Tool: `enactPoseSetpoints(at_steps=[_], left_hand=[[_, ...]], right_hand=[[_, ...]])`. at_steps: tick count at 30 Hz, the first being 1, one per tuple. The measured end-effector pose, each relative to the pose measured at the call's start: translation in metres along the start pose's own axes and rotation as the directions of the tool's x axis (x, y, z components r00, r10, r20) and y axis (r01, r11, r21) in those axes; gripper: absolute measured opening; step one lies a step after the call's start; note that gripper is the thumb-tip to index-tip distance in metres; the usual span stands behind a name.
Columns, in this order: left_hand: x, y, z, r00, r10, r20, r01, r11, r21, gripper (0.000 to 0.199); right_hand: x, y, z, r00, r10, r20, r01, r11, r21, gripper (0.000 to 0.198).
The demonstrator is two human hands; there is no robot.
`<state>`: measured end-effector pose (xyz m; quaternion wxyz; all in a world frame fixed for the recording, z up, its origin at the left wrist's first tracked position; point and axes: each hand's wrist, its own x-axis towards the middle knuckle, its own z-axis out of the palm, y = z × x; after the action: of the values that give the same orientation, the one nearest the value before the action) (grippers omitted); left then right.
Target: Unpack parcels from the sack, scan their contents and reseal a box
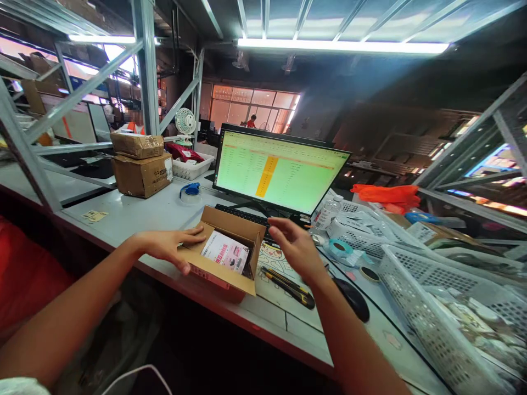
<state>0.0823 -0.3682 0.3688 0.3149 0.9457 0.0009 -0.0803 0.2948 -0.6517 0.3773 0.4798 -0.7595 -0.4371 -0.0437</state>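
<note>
An open cardboard box (224, 277) stands at the table's front edge with its flaps raised. Inside it lies a white printed card (225, 251) with pink lettering; what is beneath is mostly hidden. My left hand (173, 247) rests on the box's left side, thumb and fingers apart. To the right of the box, my right hand (297, 247) is in the air with its fingers loosely spread, holding nothing. Below that hand, a black-and-yellow utility knife (290, 288) lies on the desk mat, and a black mouse (352, 299) sits by the right forearm.
A monitor (280, 170) and a keyboard (242, 215) stand behind the box. Two closed cartons (142, 173) are stacked at the back left, near a blue tape dispenser (190, 191). White plastic baskets (411, 307) with small packets line the right side. Metal shelf posts frame the table.
</note>
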Motion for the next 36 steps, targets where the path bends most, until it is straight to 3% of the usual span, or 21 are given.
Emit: enactPoseSetpoints(at_steps=[3, 6, 9, 11, 14, 18, 21, 24, 28, 36], left_hand=[[-0.002, -0.002, -0.004, 1.000, 0.002, -0.014, -0.003, 0.999, -0.051, 0.107], [0.005, -0.002, -0.005, 0.998, -0.003, -0.064, -0.008, 0.986, -0.167, 0.078], [0.018, -0.004, -0.001, 0.984, -0.084, -0.156, 0.033, 0.952, -0.305, 0.064], [0.030, -0.008, 0.006, 0.939, -0.156, -0.306, 0.040, 0.935, -0.353, 0.071], [0.051, -0.016, 0.022, 0.844, -0.228, -0.486, 0.024, 0.920, -0.391, 0.085], [0.073, -0.027, 0.043, 0.789, -0.235, -0.568, -0.138, 0.832, -0.537, 0.096], [0.079, -0.028, 0.049, 0.815, -0.140, -0.563, -0.237, 0.805, -0.544, 0.068], [0.077, -0.027, 0.049, 0.843, -0.116, -0.525, -0.209, 0.829, -0.519, 0.039], [0.073, -0.024, 0.050, 0.836, -0.140, -0.530, -0.200, 0.822, -0.533, 0.035], [0.072, -0.024, 0.057, 0.829, -0.172, -0.533, -0.204, 0.794, -0.572, 0.037]], right_hand=[[-0.027, 0.033, 0.018, 0.986, 0.156, 0.066, -0.168, 0.951, 0.261, 0.076], [-0.036, 0.047, 0.047, 0.944, 0.267, 0.195, -0.330, 0.782, 0.528, 0.106], [-0.029, 0.044, 0.064, 0.916, 0.280, 0.287, -0.401, 0.628, 0.667, 0.105], [-0.026, 0.040, 0.069, 0.924, 0.268, 0.274, -0.382, 0.600, 0.703, 0.091], [-0.029, 0.043, 0.075, 0.961, 0.238, 0.139, -0.262, 0.634, 0.728, 0.059], [-0.041, 0.062, 0.085, 0.978, 0.207, 0.004, -0.143, 0.661, 0.737, 0.039], [-0.046, 0.071, 0.090, 0.988, 0.154, -0.005, -0.092, 0.617, 0.781, 0.041], [-0.048, 0.071, 0.092, 0.988, 0.155, -0.012, -0.102, 0.700, 0.707, 0.046], [-0.051, 0.060, 0.095, 0.976, 0.219, -0.015, -0.169, 0.796, 0.581, 0.040], [-0.054, 0.054, 0.100, 0.970, 0.233, -0.068, -0.150, 0.796, 0.586, 0.032]])
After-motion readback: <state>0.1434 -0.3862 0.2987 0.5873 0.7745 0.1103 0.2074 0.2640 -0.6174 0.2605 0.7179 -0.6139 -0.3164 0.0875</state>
